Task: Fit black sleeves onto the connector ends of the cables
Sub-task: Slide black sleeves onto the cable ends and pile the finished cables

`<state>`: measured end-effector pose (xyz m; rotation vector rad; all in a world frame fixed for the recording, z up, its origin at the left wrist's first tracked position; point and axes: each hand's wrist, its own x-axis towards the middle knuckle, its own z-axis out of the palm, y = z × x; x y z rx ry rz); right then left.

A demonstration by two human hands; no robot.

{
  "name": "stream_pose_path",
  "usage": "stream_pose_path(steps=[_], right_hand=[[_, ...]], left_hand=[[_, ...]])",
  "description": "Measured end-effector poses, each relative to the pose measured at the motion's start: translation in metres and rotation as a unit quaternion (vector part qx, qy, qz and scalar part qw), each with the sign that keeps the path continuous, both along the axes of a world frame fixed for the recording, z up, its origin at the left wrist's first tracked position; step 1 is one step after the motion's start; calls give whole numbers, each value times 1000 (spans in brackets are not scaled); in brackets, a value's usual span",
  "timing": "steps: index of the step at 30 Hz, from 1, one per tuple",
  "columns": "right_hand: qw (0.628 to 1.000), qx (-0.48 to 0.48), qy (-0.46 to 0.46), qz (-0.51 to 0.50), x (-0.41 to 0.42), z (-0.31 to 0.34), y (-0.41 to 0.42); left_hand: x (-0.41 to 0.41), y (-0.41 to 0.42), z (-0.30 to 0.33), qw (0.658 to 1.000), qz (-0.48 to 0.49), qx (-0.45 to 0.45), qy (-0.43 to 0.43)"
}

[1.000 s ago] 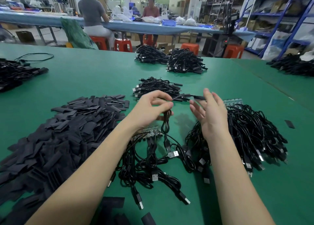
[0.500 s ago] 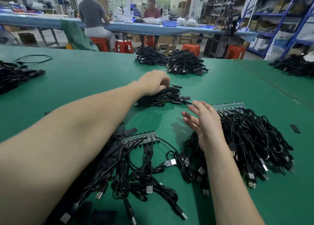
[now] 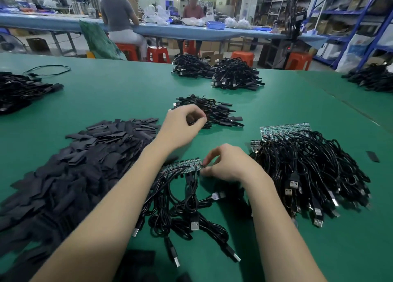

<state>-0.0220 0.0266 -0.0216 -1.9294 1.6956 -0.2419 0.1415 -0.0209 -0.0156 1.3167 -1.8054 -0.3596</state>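
A big heap of flat black sleeves (image 3: pixel 85 160) lies on the green table (image 3: pixel 119 94) to the left. My right hand (image 3: pixel 229 164) pinches the right end of a green circuit-board strip (image 3: pixel 182 167), from which black USB cables (image 3: pixel 187 207) trail toward me. My left hand (image 3: pixel 182 128) hovers with curled fingers at the near edge of a small pile of sleeved cables (image 3: pixel 214 113); nothing shows in its grip. A large tangle of cables (image 3: pixel 308 171) on more board strips (image 3: pixel 285 128) sits to the right.
More cable piles lie at the far middle (image 3: pixel 234 77), far left (image 3: pixel 19 90) and far right (image 3: pixel 372 77). A stray sleeve (image 3: pixel 372 156) lies right of the big tangle. Two people sit at a blue bench (image 3: pixel 234 33) beyond the table.
My left hand laid the cable on the small pile and has drawn back from it. My right hand has dropped from open in the air to pinch the board strip's end.
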Motion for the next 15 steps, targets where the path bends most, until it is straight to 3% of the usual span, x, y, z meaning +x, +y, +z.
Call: stream_pose_path(steps=[2,9,15], right_hand=[[1000,-4,-20,1,2,-1,1],[946,13,-325,4,-29,19,5],[948,19,-318,-25,-28,16,3]], left_hand=[[7,15,-5,999,-20,50,-6],[36,21,-5,955,-124,264,-46],[38,24,-1,946,-165,274,46]])
